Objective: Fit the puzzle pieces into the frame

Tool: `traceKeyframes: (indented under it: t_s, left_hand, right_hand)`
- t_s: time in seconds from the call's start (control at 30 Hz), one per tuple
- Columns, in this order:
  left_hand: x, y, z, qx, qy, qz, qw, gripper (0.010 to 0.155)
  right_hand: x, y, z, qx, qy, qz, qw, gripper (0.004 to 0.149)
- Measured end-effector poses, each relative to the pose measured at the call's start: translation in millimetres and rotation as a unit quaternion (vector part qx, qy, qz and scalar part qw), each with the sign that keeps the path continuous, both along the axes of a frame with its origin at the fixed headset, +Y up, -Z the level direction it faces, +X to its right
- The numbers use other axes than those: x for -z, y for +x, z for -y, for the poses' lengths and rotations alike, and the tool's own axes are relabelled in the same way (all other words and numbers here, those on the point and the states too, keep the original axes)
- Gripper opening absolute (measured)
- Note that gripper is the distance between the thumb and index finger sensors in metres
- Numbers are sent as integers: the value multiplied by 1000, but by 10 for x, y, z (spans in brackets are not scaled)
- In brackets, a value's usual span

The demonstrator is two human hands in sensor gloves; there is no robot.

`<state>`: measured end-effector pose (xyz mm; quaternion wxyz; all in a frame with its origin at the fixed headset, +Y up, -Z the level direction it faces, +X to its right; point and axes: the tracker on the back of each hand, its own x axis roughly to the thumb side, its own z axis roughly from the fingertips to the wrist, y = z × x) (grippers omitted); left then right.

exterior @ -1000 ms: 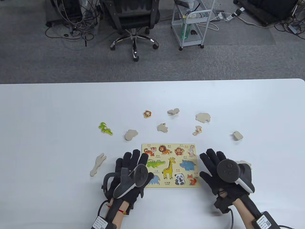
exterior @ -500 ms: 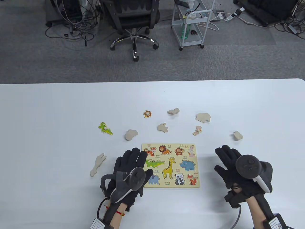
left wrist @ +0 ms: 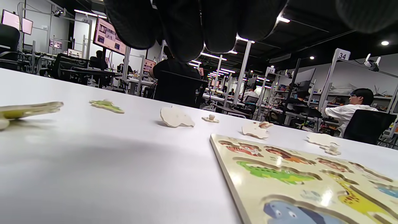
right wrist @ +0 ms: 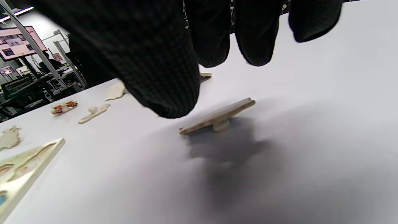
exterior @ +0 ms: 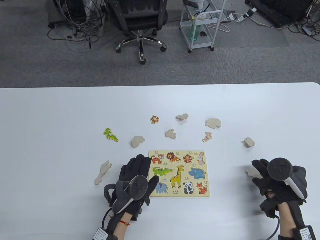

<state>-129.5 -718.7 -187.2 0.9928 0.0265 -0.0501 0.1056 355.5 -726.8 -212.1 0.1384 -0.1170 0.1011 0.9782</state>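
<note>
L hand (exterior: 136, 178) spread flat by frame (exterior: 179, 173), R hand (exterior: 277, 178) grip loose over piece (exterior: 252, 172), not touching

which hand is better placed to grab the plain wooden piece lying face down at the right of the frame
Right. The right hand hovers directly over the face-down plain wooden piece, fingers spread above it, not yet touching. The left hand rests on the left edge of the wooden puzzle frame, steadying it.

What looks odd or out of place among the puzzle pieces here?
Most pieces lie face-down, bare wood up. The piece under the right hand, the face-down piece, sits tilted on its peg. Only the crocodile and lion clearly show paint.
</note>
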Motion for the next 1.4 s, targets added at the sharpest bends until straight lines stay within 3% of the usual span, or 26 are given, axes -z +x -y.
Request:
traceKeyframes:
  t_s: [0.33,0.6,0.7,0.8,1.0,1.4]
  left_hand:
    - [4,51,20,25,-4,3,1000,71]
    - [0,61,15,28,-5,3,1000,68]
    - [0,64,11,27,-6,2,1000,67]
    - [9,69,9,18,-10,-3,1000,68]
    - [-11,201,-23,-76,-35,28,996,68]
    - [-135,662,54,-179,-113,139,967,61]
  right_hand:
    - [115,-7,260,-54,-21,8,998,55]
    - [122,7,210,-59,32,7,998,43]
    - [112,53,162,-15,53,10,998,40]
    - [96,20,91,57,66,-31,996,39]
    - [98,-333,0,259,76,-101,958,42]
    - [-127,-1296,-104,388,83,-255,882,42]
